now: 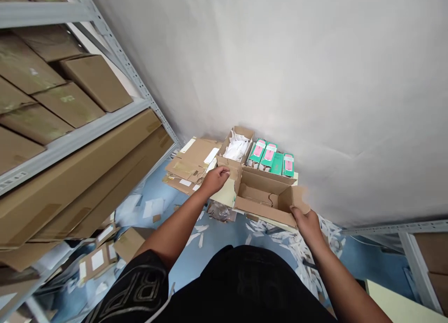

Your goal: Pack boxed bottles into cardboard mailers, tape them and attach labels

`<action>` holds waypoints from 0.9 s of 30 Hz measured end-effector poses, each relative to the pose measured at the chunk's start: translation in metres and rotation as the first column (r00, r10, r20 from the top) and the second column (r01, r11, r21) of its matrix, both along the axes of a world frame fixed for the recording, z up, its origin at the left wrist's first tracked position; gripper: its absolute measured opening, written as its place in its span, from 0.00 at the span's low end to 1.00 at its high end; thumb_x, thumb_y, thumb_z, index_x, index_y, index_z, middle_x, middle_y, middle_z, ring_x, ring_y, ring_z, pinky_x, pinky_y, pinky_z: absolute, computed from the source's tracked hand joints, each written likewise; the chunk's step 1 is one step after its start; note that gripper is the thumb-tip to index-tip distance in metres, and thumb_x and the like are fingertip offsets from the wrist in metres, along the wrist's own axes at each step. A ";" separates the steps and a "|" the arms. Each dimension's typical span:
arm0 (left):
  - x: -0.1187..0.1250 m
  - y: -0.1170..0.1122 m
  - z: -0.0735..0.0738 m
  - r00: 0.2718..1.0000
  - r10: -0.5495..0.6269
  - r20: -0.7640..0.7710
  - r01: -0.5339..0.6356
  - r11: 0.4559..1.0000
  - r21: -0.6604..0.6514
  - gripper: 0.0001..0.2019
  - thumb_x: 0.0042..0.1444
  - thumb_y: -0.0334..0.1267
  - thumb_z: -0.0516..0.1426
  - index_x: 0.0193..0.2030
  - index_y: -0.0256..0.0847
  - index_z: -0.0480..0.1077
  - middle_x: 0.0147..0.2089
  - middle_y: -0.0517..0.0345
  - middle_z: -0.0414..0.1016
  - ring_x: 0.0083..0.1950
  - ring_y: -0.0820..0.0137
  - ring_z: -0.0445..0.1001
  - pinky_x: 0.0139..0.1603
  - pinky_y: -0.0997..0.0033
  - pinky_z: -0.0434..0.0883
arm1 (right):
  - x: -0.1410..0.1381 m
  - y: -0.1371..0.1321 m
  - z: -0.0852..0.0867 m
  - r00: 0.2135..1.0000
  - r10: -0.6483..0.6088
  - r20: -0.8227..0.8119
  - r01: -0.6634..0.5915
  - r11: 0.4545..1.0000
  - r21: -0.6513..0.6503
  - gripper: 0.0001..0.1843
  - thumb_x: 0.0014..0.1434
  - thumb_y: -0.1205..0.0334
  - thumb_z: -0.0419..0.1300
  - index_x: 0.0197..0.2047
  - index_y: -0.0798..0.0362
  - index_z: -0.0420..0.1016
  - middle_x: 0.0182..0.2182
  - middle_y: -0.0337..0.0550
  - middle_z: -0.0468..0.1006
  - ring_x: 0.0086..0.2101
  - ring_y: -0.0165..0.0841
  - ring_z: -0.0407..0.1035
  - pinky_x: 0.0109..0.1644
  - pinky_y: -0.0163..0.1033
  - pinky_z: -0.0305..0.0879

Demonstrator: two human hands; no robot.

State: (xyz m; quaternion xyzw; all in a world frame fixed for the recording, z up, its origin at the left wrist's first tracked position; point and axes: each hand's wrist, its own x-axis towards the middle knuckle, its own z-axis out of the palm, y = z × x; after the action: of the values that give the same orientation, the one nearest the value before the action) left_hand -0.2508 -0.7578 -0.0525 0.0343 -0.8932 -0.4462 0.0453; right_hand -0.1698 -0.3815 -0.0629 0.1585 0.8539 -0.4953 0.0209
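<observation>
Both hands grip open carton (pixel 265 198) flaps – left hand (pixel 217 178), right hand (pixel 305 219) – inside empty; neighbour box (pixel 236 145) holds white paper.

Wall (pixel 280 57) close behind open carton (pixel 266 197); shelf rack (pixel 80 127) blocks left; littered floor (pixel 217 239) open in front.

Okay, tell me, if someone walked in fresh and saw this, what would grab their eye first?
Probably the open cardboard box at centre, with the left hand on one flap and the right hand on the opposite one. Just behind it, bright green packets stand out against the white wall, and paper scraps litter the blue floor below.
</observation>
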 end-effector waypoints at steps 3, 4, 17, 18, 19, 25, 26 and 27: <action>-0.037 -0.007 0.008 1.000 -0.008 -0.012 0.006 0.988 -0.154 0.12 0.60 0.40 0.57 0.47 0.40 0.78 0.44 0.54 0.82 0.46 0.63 0.79 0.49 0.69 0.72 | -0.022 -0.010 0.002 0.998 0.065 0.024 -0.065 0.998 -0.005 0.22 0.53 0.46 0.60 0.39 0.56 0.84 0.36 0.52 0.86 0.41 0.48 0.79 0.40 0.41 0.71; -0.050 -0.008 0.010 1.000 -0.013 -0.006 0.012 0.976 -0.215 0.12 0.60 0.39 0.57 0.47 0.40 0.78 0.45 0.53 0.82 0.47 0.63 0.79 0.50 0.68 0.72 | -0.028 -0.013 0.003 0.996 0.081 0.037 -0.081 0.997 -0.004 0.22 0.53 0.46 0.60 0.38 0.55 0.84 0.36 0.51 0.86 0.41 0.48 0.79 0.40 0.42 0.71; -0.226 -0.013 -0.032 0.849 -0.044 0.526 0.381 0.741 -0.553 0.40 0.44 0.41 0.70 0.65 0.35 0.66 0.61 0.29 0.74 0.59 0.46 0.76 0.55 0.58 0.73 | -0.039 -0.076 0.006 0.992 -0.039 0.116 0.038 0.999 0.012 0.24 0.56 0.46 0.60 0.45 0.57 0.84 0.40 0.51 0.86 0.44 0.49 0.79 0.43 0.43 0.71; -0.235 -0.013 -0.037 0.836 -0.051 0.546 0.401 0.736 -0.545 0.40 0.43 0.41 0.71 0.65 0.34 0.67 0.61 0.28 0.74 0.59 0.45 0.76 0.54 0.56 0.73 | -0.038 -0.082 0.007 0.991 -0.062 0.121 0.060 0.998 0.021 0.24 0.56 0.46 0.60 0.45 0.57 0.84 0.40 0.51 0.86 0.44 0.49 0.79 0.43 0.43 0.72; -0.243 -0.011 -0.041 0.824 -0.066 0.562 0.424 0.730 -0.536 0.40 0.42 0.39 0.71 0.64 0.34 0.68 0.60 0.27 0.74 0.59 0.43 0.77 0.54 0.56 0.74 | -0.037 -0.088 0.007 0.989 -0.085 0.123 0.082 0.996 0.030 0.24 0.57 0.46 0.60 0.45 0.57 0.84 0.40 0.51 0.86 0.43 0.49 0.79 0.43 0.43 0.72; -0.257 -0.012 -0.045 0.808 -0.240 0.538 0.531 0.692 -0.489 0.23 0.45 0.33 0.68 0.51 0.33 0.77 0.54 0.28 0.78 0.57 0.44 0.78 0.53 0.56 0.73 | -0.038 -0.116 0.010 0.977 -0.182 0.110 0.172 0.980 0.095 0.23 0.56 0.47 0.59 0.43 0.57 0.83 0.40 0.51 0.86 0.43 0.47 0.79 0.43 0.42 0.72; -0.255 -0.015 -0.043 0.818 -0.272 0.507 0.532 0.693 -0.487 0.22 0.47 0.33 0.67 0.51 0.34 0.77 0.55 0.31 0.78 0.57 0.46 0.78 0.54 0.58 0.72 | -0.039 -0.119 0.010 0.975 -0.191 0.116 0.178 0.977 0.113 0.23 0.56 0.47 0.59 0.42 0.56 0.83 0.40 0.51 0.86 0.42 0.47 0.79 0.43 0.42 0.72; -0.253 -0.019 -0.040 0.829 -0.299 0.472 0.528 0.696 -0.487 0.21 0.49 0.33 0.65 0.52 0.36 0.76 0.56 0.33 0.78 0.57 0.48 0.78 0.54 0.59 0.72 | -0.040 -0.121 0.011 0.972 -0.198 0.123 0.182 0.975 0.130 0.23 0.56 0.47 0.59 0.42 0.56 0.83 0.40 0.51 0.86 0.42 0.47 0.79 0.42 0.42 0.72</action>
State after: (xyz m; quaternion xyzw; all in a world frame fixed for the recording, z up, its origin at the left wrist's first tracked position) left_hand -0.5039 -0.7767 -0.0925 -0.1070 -0.9633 -0.1249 -0.2123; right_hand -0.2095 -0.5025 -0.0524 0.2736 0.8591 -0.4320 0.0218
